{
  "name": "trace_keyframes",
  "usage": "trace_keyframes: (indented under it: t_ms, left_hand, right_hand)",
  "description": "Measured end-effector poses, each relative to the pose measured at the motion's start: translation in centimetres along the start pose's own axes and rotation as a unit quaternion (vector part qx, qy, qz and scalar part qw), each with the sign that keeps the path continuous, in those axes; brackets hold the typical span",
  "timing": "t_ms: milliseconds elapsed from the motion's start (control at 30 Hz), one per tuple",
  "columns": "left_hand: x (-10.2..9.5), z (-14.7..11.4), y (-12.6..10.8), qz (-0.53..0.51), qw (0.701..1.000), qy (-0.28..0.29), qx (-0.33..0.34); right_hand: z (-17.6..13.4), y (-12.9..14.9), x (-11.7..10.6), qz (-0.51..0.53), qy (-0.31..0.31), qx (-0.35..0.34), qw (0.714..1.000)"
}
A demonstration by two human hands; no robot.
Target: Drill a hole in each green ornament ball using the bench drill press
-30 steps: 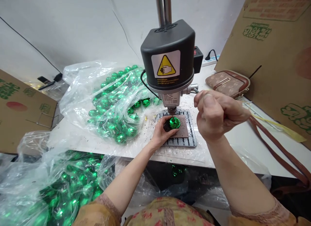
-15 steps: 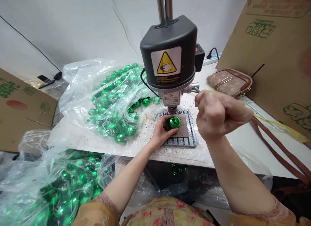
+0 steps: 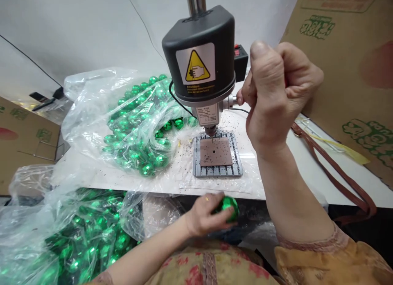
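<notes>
My left hand (image 3: 205, 214) holds a shiny green faceted ball (image 3: 231, 208) between thumb and fingers, low in front of the table's near edge. My right hand (image 3: 273, 93) is raised in a fist at the right side of a small bench drill press (image 3: 199, 56), closed round its feed handle; most of the handle is hidden inside the fist. Under the drill chuck (image 3: 211, 130) a brown square board (image 3: 219, 157) with a small dark hole lies on the slotted grey base plate (image 3: 196, 170). Dark shavings are scattered over the board and around it.
Clear plastic bags of green balls lie on the table at left (image 3: 135, 125) and below its edge (image 3: 89, 236). Cardboard boxes stand at far left (image 3: 27, 142) and right (image 3: 346, 72). A brown strap (image 3: 337, 170) hangs over the table's right side.
My left hand has drawn the green ball off the board, toward me and below the table edge. My right fist has risen with the handle. The view has shifted slightly.
</notes>
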State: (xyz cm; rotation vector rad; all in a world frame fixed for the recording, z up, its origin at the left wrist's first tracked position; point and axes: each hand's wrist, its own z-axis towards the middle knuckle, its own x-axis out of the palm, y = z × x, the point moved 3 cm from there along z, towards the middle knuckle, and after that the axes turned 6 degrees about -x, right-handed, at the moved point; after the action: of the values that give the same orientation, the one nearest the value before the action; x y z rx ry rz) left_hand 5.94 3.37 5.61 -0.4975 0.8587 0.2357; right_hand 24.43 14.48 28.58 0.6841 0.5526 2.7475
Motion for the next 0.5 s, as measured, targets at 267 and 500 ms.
trace_keyframes:
  t_ms: [267,500]
  left_hand:
    - [3.6,-4.4,0.0,0.071,0.98,0.183,0.006]
    - [-6.4,5.9,10.5,0.062,0.952,-0.16,-0.252]
  right_hand:
    - [-0.2,-0.3,-0.4,-0.007,-0.003,-0.008,1.0]
    - [-0.5,0.0,-0.5,-0.01,-0.002,-0.008,1.0]
